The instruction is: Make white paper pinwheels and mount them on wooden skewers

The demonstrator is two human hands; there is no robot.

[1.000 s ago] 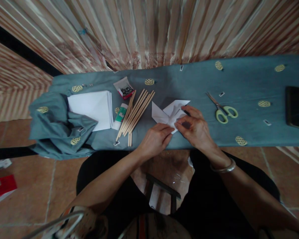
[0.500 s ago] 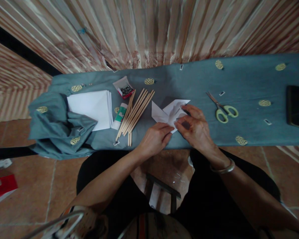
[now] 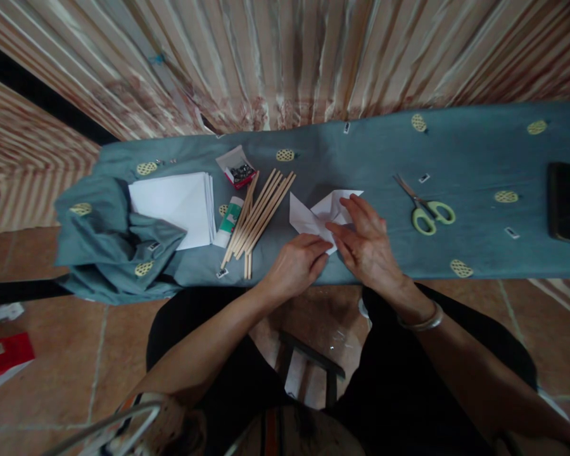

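A white paper pinwheel (image 3: pixel 308 217), with pointed corners and some parts bent inward, lies on the cloth before me. My left hand (image 3: pixel 297 263) pinches its near edge between thumb and fingers. Over its right side, my right hand (image 3: pixel 367 244) has its fingers stretched out and apart, the fingertips on or just above the paper. They hide part of the folds, and I cannot tell how firmly they touch. To the right lie scissors (image 3: pixel 430 214) with light green handles, blades pointing away to the left.
Left of the paper are several wooden sticks (image 3: pixel 265 215), a green-and-white glue stick (image 3: pixel 228 221) and a small open box (image 3: pixel 237 168) of metal pins. Farther left is a stack of white paper (image 3: pixel 173 206). A dark device (image 3: pixel 569 202) sits at the right end of the blue-green cloth (image 3: pixel 479 158).
My right hand has loosened from its pinch, its fingers straightening and spreading over the paper. The left hand keeps its hold in the same place.
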